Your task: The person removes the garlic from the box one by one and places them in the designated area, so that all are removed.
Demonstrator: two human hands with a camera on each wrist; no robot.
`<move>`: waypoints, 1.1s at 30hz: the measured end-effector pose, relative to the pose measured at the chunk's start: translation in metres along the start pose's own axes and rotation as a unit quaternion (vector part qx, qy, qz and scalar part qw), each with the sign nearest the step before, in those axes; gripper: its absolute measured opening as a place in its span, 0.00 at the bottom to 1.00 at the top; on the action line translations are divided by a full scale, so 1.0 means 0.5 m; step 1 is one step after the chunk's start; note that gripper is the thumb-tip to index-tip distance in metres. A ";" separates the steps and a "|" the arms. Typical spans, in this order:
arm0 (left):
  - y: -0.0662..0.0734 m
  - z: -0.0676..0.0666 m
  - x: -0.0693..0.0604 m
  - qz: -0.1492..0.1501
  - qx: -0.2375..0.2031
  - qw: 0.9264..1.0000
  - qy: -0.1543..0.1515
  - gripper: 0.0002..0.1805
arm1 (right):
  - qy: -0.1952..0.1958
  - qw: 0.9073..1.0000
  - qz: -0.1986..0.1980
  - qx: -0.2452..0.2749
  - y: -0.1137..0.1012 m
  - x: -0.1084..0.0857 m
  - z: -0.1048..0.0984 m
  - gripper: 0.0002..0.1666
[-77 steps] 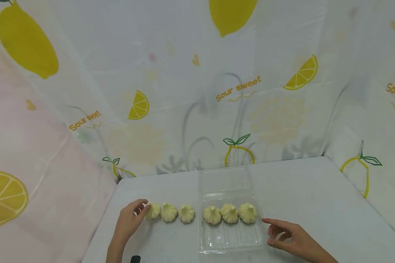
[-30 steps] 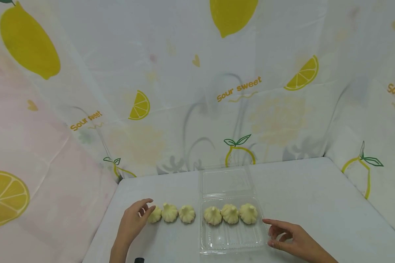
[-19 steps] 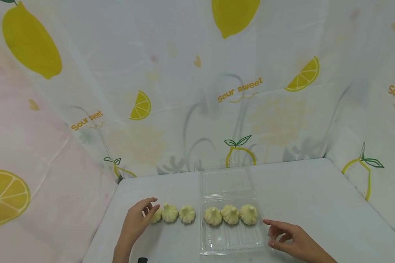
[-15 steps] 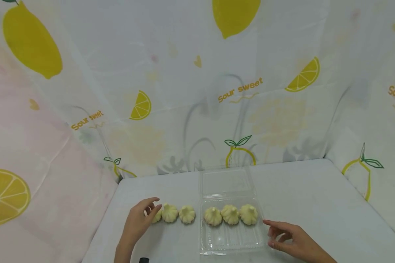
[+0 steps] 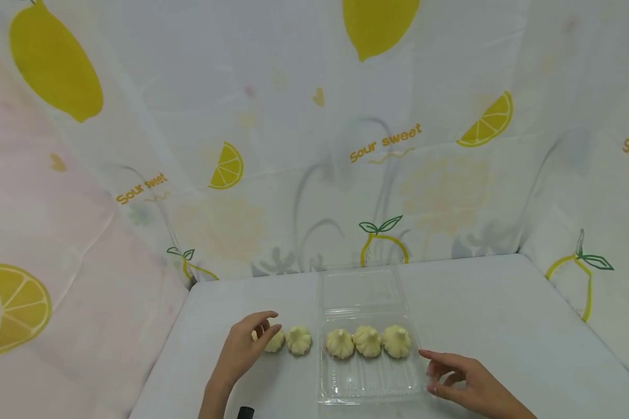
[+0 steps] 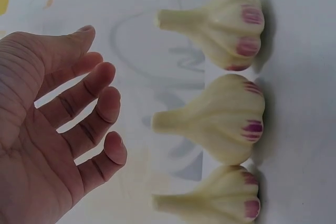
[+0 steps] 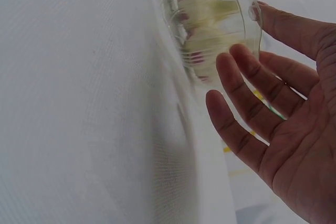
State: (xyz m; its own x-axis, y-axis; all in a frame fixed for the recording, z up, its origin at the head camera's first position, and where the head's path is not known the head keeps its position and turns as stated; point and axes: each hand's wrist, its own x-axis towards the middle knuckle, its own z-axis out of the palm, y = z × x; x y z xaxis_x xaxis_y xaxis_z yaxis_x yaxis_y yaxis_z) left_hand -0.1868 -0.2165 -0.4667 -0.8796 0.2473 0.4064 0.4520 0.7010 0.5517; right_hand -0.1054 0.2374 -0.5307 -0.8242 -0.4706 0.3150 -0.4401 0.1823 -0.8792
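Note:
In the left wrist view, three garlic bulbs, white with purple patches, stand in a row on the table; the middle garlic bulb [image 6: 220, 121] is whole in view. My left hand [image 6: 52, 108] is beside them, relaxed and holding nothing. In the head view my left hand [image 5: 243, 346] hovers over the row's left part, hiding some of it; the rightmost loose bulb [image 5: 298, 340] shows fully. A clear plastic container [image 5: 369, 381] holds three bulbs along its back. My right hand [image 5: 472, 381], fingers loosely bent, is at its right edge, a fingertip touching the rim in the right wrist view.
The container's clear lid [image 5: 360, 290] lies open behind it. A small black object [image 5: 245, 412] shows at the bottom edge near the left forearm. A lemon-print cloth [image 5: 272, 116] rises behind and beside the white table [image 5: 482, 302].
My left hand has moved right along the row, from the leftmost bulb to over the left and middle ones. The right hand, the bulbs and the container have stayed in place.

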 end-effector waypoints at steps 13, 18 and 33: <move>0.037 0.043 0.019 0.040 -0.024 0.999 -0.023 0.13 | -0.001 1.000 0.015 0.004 0.001 -0.001 0.001 0.31; 0.049 0.054 0.023 0.045 -0.029 0.998 -0.033 0.12 | 0.004 1.000 -0.001 -0.006 0.001 -0.002 0.001 0.31; 0.076 0.092 0.031 0.075 -0.047 0.993 -0.073 0.11 | 0.003 1.000 -0.012 -0.011 0.004 -0.003 -0.001 0.32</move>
State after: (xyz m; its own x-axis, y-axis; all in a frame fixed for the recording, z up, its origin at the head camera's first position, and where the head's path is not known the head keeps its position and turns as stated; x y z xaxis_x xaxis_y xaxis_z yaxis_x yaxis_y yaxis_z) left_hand -0.1902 -0.1553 -0.4727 -0.8100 0.4433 0.3839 0.5860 0.5853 0.5605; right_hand -0.1053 0.2387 -0.5326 -0.8148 -0.4707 0.3384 -0.4682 0.1901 -0.8629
